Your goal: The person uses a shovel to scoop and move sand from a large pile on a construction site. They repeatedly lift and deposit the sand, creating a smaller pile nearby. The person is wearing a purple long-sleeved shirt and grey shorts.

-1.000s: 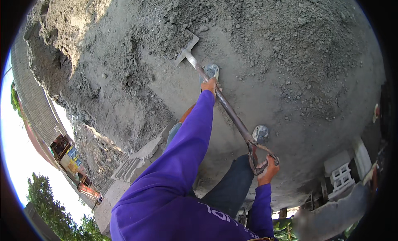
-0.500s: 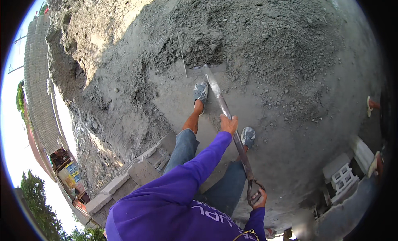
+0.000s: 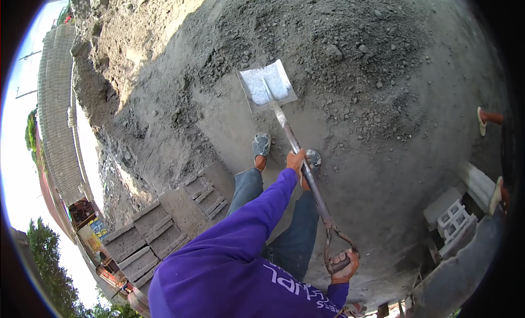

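A long-handled shovel [image 3: 295, 140] slants across the middle, held in both my hands. My left hand [image 3: 296, 160] is wrapped round the shaft about halfway along. At the lower end, my right hand [image 3: 344, 266] is closed on the D-shaped grip. The square, shiny metal blade [image 3: 268, 84] bears no heap of soil, and its inner face shows. It lies at the near edge of a heap of grey, gravelly soil [image 3: 339, 50]. Below the blade, my feet in grey clogs stand on the ground on either side of the shaft's line.
Stacked grey concrete blocks [image 3: 158, 230] stand to my left. More blocks [image 3: 454, 222] lie at the right, near a person's sandalled feet [image 3: 482, 121]. A rough earth bank [image 3: 98, 72] rises at the far left, with a block wall [image 3: 54, 115] beyond.
The soil heaped on the shovel blade is gone, and the blade's bare face now shows. My right hand has shifted slightly lower with the grip. My right foot has moved left and farther away.
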The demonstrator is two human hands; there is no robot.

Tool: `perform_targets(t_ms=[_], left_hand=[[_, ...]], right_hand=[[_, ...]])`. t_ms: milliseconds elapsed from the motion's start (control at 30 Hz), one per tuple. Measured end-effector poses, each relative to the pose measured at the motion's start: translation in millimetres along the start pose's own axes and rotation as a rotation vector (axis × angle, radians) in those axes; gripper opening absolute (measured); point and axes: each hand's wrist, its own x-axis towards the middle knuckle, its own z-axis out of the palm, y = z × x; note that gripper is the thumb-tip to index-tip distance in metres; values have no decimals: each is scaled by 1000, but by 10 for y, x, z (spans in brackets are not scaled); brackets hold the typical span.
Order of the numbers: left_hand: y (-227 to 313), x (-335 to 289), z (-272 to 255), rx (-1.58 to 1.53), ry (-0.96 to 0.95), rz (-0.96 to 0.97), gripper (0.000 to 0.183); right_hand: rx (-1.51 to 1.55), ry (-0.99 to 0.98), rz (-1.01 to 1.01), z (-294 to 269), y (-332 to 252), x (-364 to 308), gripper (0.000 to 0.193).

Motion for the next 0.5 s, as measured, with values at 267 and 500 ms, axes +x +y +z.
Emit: perform_targets(t_ms=[267, 500], left_hand=[[358, 282, -438, -125, 73, -127, 17], [711, -32, -421, -66, 142, -198, 18]], right_hand=[[-180, -64, -105, 2027, 983, 870, 16], [-128, 2, -96, 2328, 1103, 606, 15]])
